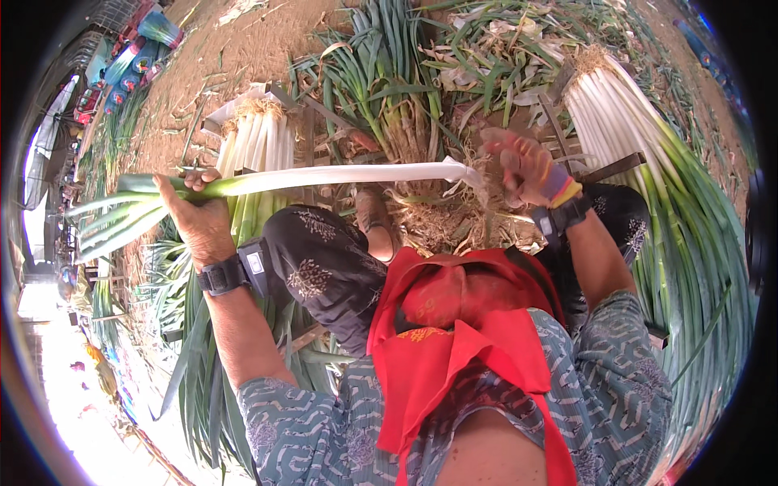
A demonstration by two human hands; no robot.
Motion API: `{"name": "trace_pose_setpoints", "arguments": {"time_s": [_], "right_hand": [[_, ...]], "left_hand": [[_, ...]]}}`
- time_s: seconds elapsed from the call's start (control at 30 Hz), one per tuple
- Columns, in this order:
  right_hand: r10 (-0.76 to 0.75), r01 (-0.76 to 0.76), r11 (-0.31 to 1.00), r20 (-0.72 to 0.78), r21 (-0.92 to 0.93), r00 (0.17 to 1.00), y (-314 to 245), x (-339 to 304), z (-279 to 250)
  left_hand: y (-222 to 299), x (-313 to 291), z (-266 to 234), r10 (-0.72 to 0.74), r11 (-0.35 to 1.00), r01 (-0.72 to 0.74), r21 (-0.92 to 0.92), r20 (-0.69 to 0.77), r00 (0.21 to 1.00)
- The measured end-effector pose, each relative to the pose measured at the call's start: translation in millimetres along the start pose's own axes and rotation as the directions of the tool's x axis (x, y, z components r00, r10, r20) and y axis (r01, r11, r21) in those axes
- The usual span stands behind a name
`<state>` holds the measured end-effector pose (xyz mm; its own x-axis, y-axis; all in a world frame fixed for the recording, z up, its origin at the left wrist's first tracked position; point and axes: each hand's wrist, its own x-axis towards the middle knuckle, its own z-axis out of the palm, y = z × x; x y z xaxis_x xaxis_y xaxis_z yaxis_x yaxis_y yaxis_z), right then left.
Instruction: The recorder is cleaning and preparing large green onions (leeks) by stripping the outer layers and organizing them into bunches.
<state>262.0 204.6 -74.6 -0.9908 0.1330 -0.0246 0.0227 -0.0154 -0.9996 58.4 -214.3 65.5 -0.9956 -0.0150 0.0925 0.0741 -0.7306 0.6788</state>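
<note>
My bare left hand point(198, 215) is closed round a long green onion point(340, 175) where the white stalk turns green. Its leaves stick out to the left past my hand. The white stalk lies level across the front of me, root end to the right. Just beyond that root end is my right hand point(531, 170), in a stained glove, with its fingers apart and somewhat blurred. It looks empty. Under the stalk on the left stands a pile of cleaned white onions point(258, 142). Uncleaned onions point(397, 89) with dark green tops lie straight ahead.
A large pile of white-stalked onions point(616, 113) rests on a frame point(612, 168) at my right. Peeled leaves and scraps point(494, 49) litter the ground ahead. Dry roots and soil point(442, 219) lie between my feet. A red apron point(462, 356) covers my lap.
</note>
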Motion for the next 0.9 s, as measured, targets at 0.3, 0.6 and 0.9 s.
{"name": "trace_pose_setpoints", "arguments": {"time_s": [0.3,0.6,0.9], "right_hand": [[0.11,-0.174,0.889,0.172,0.423,0.979,-10.2,27.3,97.9],[0.473,-0.024,-0.16,-0.098,-0.987,0.876,133.6,31.1,-72.4],[0.618,0.019,0.055,0.049,-0.998,0.784,108.6,47.5,-6.0]], "left_hand": [[-45.8,-28.8,24.8,0.023,1.0,-0.024,0.005,0.078,0.997],[-77.8,-50.9,52.1,-0.195,0.981,0.194,0.017,0.078,0.978],[-92.9,-32.3,53.0,-0.13,0.913,0.119,0.391,0.002,0.991]]}}
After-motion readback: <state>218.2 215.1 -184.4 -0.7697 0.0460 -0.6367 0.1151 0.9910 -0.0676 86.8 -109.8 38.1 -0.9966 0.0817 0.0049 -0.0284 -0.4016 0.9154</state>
